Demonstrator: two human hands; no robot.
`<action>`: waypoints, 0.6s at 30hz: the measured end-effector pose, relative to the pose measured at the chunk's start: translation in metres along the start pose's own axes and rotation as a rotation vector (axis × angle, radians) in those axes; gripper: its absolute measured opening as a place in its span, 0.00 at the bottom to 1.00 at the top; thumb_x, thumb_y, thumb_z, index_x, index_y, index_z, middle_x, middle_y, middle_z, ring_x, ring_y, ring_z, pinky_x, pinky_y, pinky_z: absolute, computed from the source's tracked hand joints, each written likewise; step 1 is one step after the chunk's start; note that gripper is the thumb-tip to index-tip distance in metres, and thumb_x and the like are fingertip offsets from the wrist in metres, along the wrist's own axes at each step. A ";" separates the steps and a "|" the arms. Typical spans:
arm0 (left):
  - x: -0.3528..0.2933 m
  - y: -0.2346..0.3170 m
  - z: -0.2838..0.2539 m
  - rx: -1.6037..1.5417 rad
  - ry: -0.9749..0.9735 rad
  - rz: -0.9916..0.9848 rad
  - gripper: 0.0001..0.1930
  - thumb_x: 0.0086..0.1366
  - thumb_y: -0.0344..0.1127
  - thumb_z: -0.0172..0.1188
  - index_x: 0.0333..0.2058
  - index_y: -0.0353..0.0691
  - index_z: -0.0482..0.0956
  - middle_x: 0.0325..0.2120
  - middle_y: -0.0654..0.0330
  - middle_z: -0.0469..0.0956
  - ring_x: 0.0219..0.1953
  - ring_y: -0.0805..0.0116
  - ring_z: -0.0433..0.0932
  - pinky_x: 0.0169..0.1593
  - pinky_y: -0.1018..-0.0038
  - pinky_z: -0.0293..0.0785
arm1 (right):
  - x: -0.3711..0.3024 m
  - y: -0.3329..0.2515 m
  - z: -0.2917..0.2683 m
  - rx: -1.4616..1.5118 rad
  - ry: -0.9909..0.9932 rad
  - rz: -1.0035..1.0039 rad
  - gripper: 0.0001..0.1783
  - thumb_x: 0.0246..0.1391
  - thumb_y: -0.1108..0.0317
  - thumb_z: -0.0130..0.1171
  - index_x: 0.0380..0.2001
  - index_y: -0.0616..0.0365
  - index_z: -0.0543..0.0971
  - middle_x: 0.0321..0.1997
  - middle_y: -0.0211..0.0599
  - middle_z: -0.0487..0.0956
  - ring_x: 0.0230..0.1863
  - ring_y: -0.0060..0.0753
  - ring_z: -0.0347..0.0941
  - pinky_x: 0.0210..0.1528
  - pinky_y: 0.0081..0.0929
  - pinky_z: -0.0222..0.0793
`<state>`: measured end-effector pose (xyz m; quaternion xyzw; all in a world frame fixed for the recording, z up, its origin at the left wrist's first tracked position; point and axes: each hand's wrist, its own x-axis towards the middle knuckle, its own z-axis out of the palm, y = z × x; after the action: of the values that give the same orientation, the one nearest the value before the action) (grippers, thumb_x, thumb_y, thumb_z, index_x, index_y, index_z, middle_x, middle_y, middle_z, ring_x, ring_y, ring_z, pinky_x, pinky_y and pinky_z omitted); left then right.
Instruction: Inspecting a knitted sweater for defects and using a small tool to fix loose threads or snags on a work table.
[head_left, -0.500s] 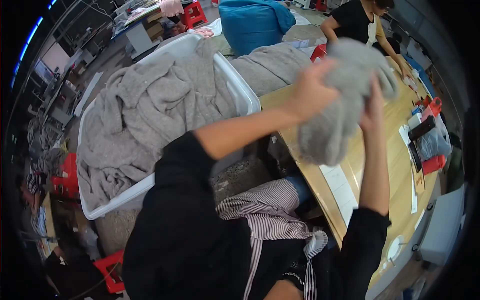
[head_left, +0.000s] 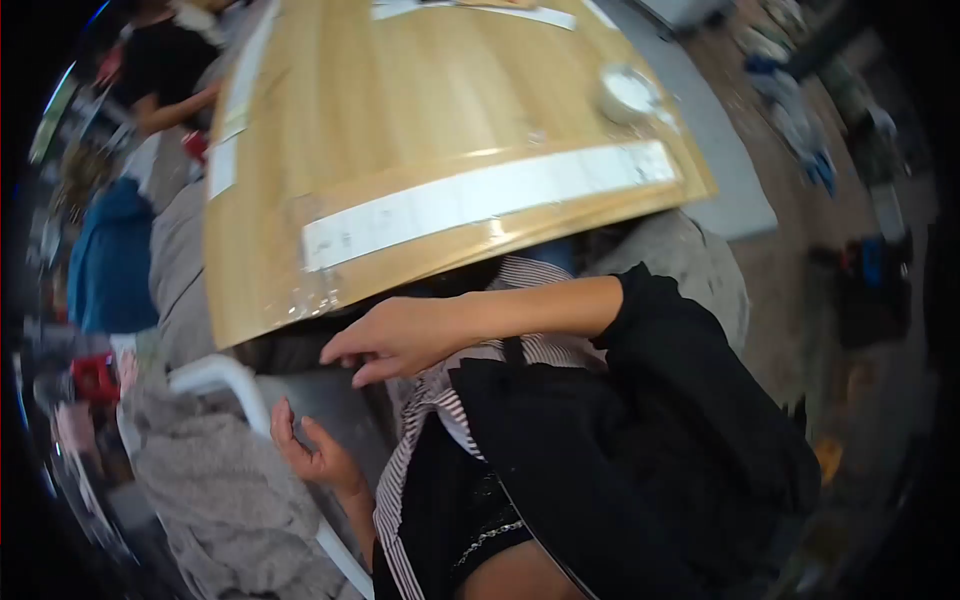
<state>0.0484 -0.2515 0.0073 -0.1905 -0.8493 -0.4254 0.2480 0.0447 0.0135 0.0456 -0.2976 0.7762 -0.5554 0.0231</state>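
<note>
My left hand [head_left: 312,455] is held up beside the rim of the white plastic bin [head_left: 245,395], its fingers apart and nothing in them. Heaped in that bin is grey knit fabric [head_left: 215,470], just left of the hand. My right hand [head_left: 405,335] reaches leftward across my body, in front of the near edge of the wooden table [head_left: 420,130]. Its fingers are stretched out, the thumb stands apart, and it is empty. No separate grey bundle shows in either hand.
A long white strip [head_left: 490,200] lies along the table's near edge, with a round white object [head_left: 630,95] beyond it. Grey cloth [head_left: 180,270] and a blue sack [head_left: 110,255] stand left. A person in black [head_left: 165,65] works far left. Something grey [head_left: 690,265] sits right of my lap.
The grey knit bundle that both hands held up over the table has left them. My view has swung right, and both hands are now lower, between table and bin.
</note>
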 end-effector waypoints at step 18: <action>-0.015 0.144 0.248 -0.505 -1.061 -0.060 0.07 0.68 0.23 0.53 0.42 0.30 0.78 0.34 0.58 0.80 0.36 0.72 0.79 0.44 0.78 0.76 | -0.457 0.138 0.103 -0.929 -0.008 1.124 0.36 0.53 0.54 0.56 0.66 0.45 0.63 0.72 0.49 0.54 0.72 0.59 0.46 0.66 0.64 0.45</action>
<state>0.0732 0.0306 -0.0383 -0.4065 -0.7346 -0.4677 -0.2762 0.3979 0.1777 -0.2491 0.1649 0.9672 -0.0718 0.1792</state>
